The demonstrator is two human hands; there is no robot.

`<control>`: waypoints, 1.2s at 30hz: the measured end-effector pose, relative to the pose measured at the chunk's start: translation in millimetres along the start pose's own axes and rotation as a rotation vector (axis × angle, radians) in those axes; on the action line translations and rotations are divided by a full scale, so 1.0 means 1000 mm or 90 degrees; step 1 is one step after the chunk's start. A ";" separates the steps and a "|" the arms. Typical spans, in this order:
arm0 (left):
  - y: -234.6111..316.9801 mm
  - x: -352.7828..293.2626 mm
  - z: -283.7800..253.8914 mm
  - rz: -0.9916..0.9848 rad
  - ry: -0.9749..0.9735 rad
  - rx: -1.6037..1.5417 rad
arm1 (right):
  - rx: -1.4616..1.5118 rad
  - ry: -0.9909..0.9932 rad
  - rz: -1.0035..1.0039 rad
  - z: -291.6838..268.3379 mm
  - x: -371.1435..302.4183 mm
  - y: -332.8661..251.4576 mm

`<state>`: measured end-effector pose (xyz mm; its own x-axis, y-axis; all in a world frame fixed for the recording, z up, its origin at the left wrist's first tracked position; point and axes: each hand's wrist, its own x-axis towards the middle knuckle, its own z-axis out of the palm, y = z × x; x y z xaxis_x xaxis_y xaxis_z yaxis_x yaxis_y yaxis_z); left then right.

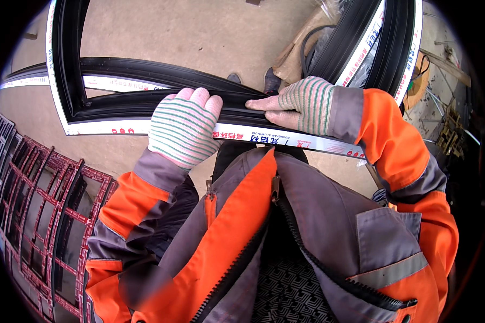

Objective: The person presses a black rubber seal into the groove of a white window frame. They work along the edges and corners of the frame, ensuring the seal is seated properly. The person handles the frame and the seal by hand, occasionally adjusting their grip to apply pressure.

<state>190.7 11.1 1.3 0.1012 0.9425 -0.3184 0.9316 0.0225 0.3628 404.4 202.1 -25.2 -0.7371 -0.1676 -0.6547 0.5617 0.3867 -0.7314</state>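
Observation:
A black window frame [124, 105] with white printed protective film on its outer edge lies across in front of me. My left hand [184, 128], in a white glove with green stripes, is closed over the near rail, its fingers folded onto the black profile. On the same rail, further right, lies my right hand [310, 105] in a matching glove. Two of its digits stretch leftward, apart, with tips resting on the black grooved profile. Its other fingers are tucked behind or hidden. Whether a thin strip lies under the fingertips, I cannot make out.
Another black profile [161, 67] passes behind the near rail. More filmed frame bars [355, 48] rise at the upper right, near brown wrapping [292, 56]. Red-and-black stacked frames [54, 204] stand at the lower left. Shoe tips [272, 81] show on the concrete floor [188, 32].

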 end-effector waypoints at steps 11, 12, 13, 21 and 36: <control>0.025 0.005 0.002 -0.007 0.012 0.007 | -0.031 -0.018 -0.021 0.000 0.005 0.001; 0.024 0.007 0.003 -0.002 0.010 0.010 | -0.023 -0.012 -0.017 0.000 0.005 0.001; 0.023 0.009 0.004 0.004 0.008 0.012 | -0.015 -0.006 -0.013 0.001 0.004 0.002; 0.039 0.016 0.012 0.013 0.042 0.006 | -0.033 0.007 -0.019 -0.001 0.002 -0.002; 0.034 0.022 0.017 0.017 0.035 -0.018 | -0.024 -0.013 0.017 -0.003 -0.009 0.000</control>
<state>230.6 27.4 -8.0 0.1060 0.9598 -0.2599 0.9186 0.0055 0.3951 409.5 206.5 -18.9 -0.7138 -0.1742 -0.6784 0.5671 0.4246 -0.7058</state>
